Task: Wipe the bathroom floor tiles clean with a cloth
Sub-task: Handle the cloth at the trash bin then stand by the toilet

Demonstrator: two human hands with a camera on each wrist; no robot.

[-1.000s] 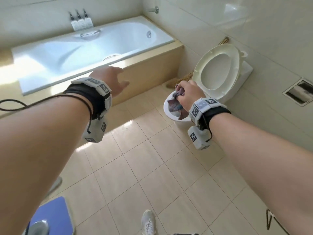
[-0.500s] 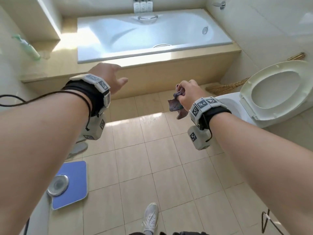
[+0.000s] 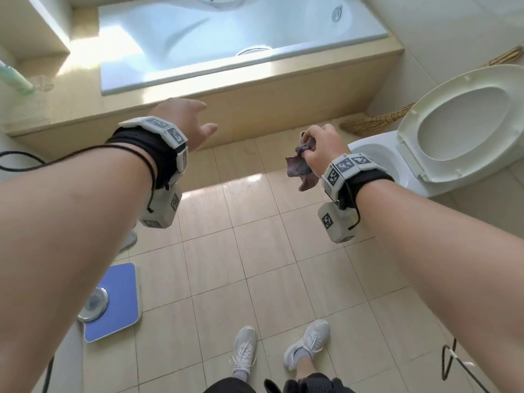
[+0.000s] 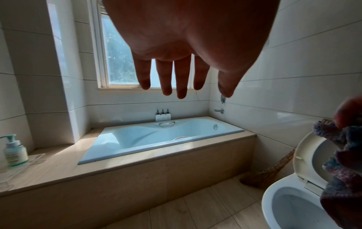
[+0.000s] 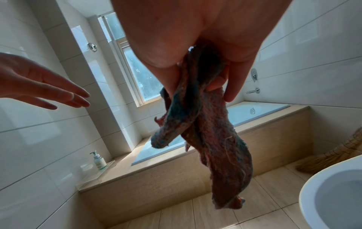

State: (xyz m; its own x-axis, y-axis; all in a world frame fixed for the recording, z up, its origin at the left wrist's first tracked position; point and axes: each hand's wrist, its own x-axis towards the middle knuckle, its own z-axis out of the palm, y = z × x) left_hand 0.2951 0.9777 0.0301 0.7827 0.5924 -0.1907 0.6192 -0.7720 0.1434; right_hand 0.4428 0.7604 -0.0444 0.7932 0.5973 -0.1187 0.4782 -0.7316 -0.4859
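My right hand (image 3: 317,146) grips a crumpled purple and blue cloth (image 3: 299,171), held in the air beside the toilet. The cloth (image 5: 213,139) hangs down from my curled fingers (image 5: 233,83) in the right wrist view, well above the beige floor tiles (image 3: 263,251). My left hand (image 3: 184,120) is raised in front of the bathtub with its fingers (image 4: 181,82) straight and spread, holding nothing. The cloth's edge (image 4: 344,162) shows at the right of the left wrist view.
A white bathtub (image 3: 226,38) in a beige surround spans the far side. An open toilet (image 3: 453,131) stands at the right, with a straw broom (image 3: 374,121) behind it. A blue scale (image 3: 113,304) lies at the left. My white shoes (image 3: 243,353) stand near the bottom. A pump bottle (image 4: 14,151) sits on the ledge.
The view has swung left and down, from the toilet toward the tub and floor. The cloth has come away from over the toilet bowl. Both hands keep their poses.
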